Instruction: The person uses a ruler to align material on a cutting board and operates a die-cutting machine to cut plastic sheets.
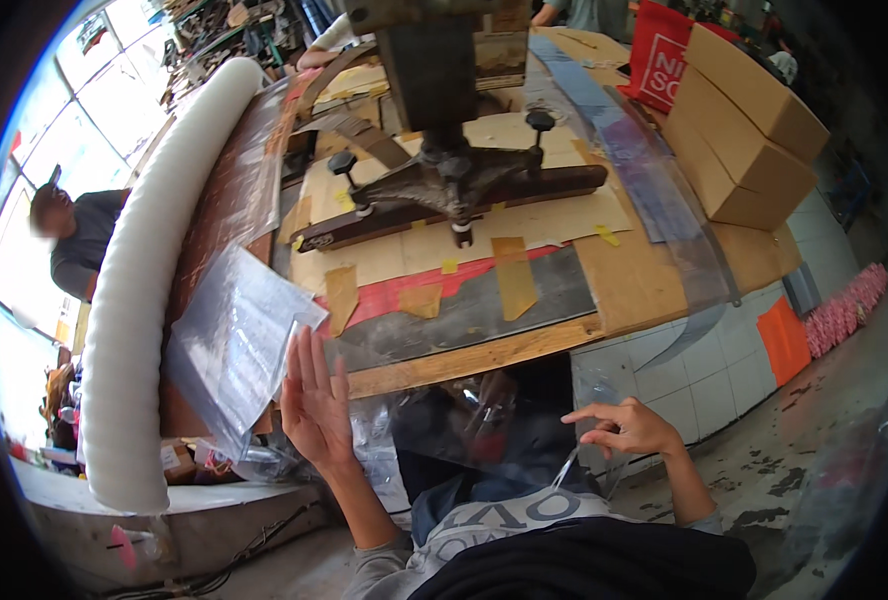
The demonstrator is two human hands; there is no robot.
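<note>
My left hand [318, 405] is raised before the near left edge of the table, palm showing and fingers stretched out. Its fingertips overlap the corner of a stack of clear plastic sheets [239, 335]; whether they touch I cannot tell. To the right, in front of my body, my right hand [632, 428] has bent fingers, with the index pointing left. Thin clear plastic film [565, 467] shows glare beside it and seems pinched there, though its outline is hard to see. Over the table stands a press head [454, 185] with a dark bar [554, 186] beneath it.
A wooden board [564, 215] with tape pieces lies under the press. A thick white foam roll [129, 330] runs along the left. Long clear plastic strips [654, 180] and cardboard boxes [739, 140] are on the right. Another person [79, 235] is beyond the roll.
</note>
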